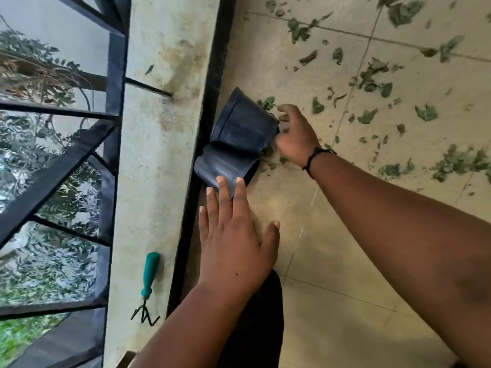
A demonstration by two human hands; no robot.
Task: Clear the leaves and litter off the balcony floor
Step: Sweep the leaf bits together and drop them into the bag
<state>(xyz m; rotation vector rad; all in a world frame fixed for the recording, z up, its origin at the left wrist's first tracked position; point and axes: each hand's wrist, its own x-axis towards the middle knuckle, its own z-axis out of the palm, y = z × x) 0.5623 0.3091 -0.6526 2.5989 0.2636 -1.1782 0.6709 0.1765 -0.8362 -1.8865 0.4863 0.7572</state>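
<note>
Two dark blue plastic pots lie on their sides on the tiled balcony floor (332,261), against the black strip at the foot of the ledge. My right hand (295,134) is at the mouth of the farther pot (245,123), fingers curled round its rim, with a few green leaves by the fingertips. My left hand (233,235) reaches flat with straight fingers, its tips touching the nearer pot (223,166). Torn green leaves (372,81) are scattered over the tiles to the right.
A teal-handled hand rake (148,282) lies on the pale concrete ledge (159,155). A black metal railing (111,102) stands at the left with trees beyond it. A dark object (255,328) sits under my left forearm.
</note>
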